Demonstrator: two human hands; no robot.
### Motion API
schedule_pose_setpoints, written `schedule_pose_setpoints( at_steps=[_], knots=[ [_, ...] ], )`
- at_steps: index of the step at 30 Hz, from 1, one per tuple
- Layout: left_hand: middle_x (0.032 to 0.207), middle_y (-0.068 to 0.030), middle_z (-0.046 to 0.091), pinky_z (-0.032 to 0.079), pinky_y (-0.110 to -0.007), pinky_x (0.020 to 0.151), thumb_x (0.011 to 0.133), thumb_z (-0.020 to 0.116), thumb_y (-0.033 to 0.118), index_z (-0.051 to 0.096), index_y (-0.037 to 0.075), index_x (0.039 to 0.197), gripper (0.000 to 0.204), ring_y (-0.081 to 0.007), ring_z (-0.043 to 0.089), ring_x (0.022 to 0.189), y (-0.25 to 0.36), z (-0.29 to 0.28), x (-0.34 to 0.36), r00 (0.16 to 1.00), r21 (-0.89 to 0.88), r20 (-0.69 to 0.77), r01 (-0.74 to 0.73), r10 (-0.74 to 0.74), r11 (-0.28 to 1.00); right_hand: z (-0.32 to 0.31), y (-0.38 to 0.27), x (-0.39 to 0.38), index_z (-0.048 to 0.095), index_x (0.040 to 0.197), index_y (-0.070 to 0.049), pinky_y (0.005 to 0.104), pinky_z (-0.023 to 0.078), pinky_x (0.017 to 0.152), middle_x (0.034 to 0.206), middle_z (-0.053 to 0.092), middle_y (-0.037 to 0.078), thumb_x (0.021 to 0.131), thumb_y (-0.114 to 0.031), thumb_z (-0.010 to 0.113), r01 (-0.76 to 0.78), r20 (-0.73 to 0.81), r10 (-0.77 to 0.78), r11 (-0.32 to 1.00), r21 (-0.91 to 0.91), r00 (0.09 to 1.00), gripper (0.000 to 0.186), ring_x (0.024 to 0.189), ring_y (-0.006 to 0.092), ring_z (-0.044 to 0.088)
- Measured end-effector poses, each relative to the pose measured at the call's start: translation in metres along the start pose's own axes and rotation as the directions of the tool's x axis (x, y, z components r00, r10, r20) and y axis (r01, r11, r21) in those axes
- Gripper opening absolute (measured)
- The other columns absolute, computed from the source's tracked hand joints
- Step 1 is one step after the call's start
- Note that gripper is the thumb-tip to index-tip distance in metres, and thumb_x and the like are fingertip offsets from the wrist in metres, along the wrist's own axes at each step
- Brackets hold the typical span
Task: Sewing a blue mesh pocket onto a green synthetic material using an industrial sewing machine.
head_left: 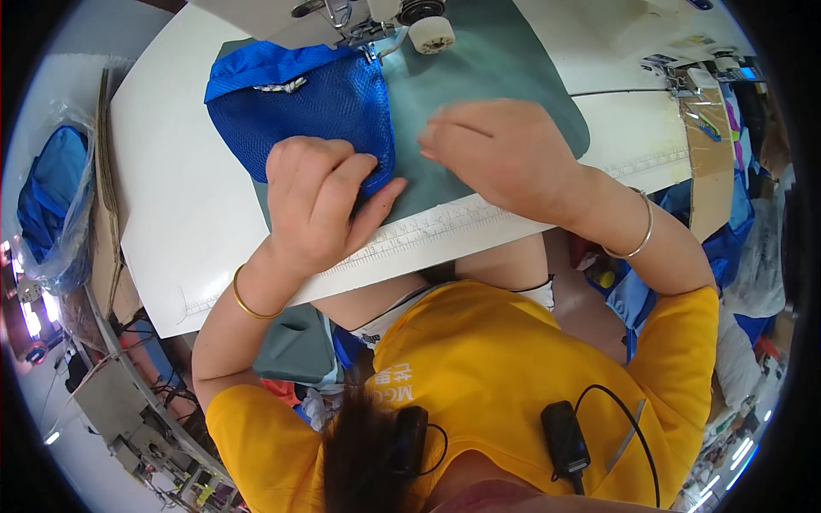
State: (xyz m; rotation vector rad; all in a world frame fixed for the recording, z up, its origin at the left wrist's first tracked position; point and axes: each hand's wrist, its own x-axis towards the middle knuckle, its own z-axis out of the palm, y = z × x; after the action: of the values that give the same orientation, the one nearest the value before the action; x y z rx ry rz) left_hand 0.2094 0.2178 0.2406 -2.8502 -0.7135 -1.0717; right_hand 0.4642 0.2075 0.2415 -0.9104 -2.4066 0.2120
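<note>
A blue mesh fabric piece (299,107) with a solid blue band along its top lies on grey-green cloth (487,77) spread over a white sewing table (180,214). My left hand (321,201) grips the mesh piece at its lower right corner, fingers curled over the edge. My right hand (505,154) lies flat, palm down, on the grey-green cloth just right of the mesh. The sewing machine head (376,21) stands at the far edge, its needle area touching the mesh piece's top right corner.
A ruler strip (428,231) runs along the table's near edge. A clear plastic bag of blue fabric (51,205) stands at the left. Blue cloth piles (727,248) and cardboard (710,162) sit at the right. More machines and cables are on the floor at lower left.
</note>
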Motion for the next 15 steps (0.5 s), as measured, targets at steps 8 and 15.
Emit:
schedule_pose_setpoints(
  at_steps=[8, 15],
  knots=[
    [0.095, -0.0135, 0.066, 0.049, -0.037, 0.071, 0.062, 0.082, -0.003, 0.069, 0.000, 0.105, 0.046, -0.0290, 0.063, 0.082, -0.006, 0.000, 0.007, 0.990, 0.042, -0.135, 0.040, -0.034, 0.998, 0.027, 0.012, 0.026, 0.069, 0.107, -0.008, 0.0343, 0.058, 0.070, 0.108, 0.070, 0.006, 0.084, -0.011, 0.072, 0.069, -0.363, -0.027, 0.992, 0.103, 0.931, 0.024, 0.088, 0.0249, 0.071],
    [0.098, -0.0132, 0.067, 0.050, -0.036, 0.071, 0.065, 0.081, -0.005, 0.069, 0.000, 0.107, 0.045, -0.0281, 0.064, 0.083, -0.008, -0.005, 0.011, 0.986, 0.016, -0.163, 0.047, -0.044, 0.999, 0.029, 0.015, 0.035, 0.072, 0.106, -0.006, 0.0344, 0.058, 0.071, 0.107, 0.073, 0.008, 0.079, -0.013, 0.079, 0.210, -0.412, -0.150, 0.972, 0.104, 0.899, 0.028, 0.088, 0.0244, 0.072]
  ],
)
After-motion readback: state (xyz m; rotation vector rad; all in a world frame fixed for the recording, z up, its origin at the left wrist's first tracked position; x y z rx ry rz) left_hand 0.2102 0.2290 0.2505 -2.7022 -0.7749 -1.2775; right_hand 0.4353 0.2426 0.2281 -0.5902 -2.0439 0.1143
